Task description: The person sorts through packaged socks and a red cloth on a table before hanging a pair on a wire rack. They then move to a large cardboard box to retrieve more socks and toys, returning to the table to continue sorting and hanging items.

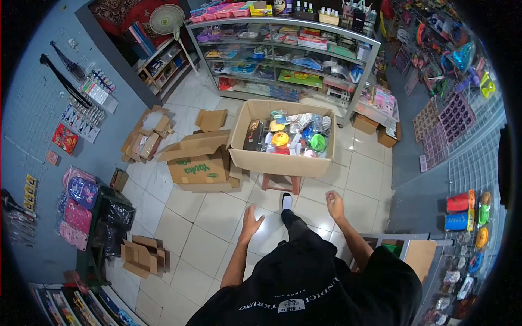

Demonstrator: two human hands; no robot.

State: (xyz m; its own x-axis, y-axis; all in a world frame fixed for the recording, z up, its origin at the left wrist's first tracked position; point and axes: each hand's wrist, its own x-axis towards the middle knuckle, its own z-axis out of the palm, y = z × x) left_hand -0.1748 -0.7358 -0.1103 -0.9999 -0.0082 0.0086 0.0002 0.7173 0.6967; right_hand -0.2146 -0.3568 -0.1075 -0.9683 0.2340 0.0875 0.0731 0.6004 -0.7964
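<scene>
Open cardboard box (283,162) on 1 reddish stool (296,185), upper centre of the frame, holding small colourful goods (304,136); my left hand (252,223), below centre, is empty, thumb spread wide from the fingers; my right hand (335,206), right of centre, is empty too, fingers loosely bent; both are apart from the box.

Interior of a small shop — identified by its stock and fittings. A glass display case (283,60) holds packaged goods on several shelves, with bottles (329,15) and trays (225,11) on top. Wire racks (467,163) on the wall carry hanging packets (460,212); backpacks (81,204) hang opposite. Cartons (198,165) stand on the tiled floor (198,217) — one filled with assorted wrapped items (296,136).
</scene>
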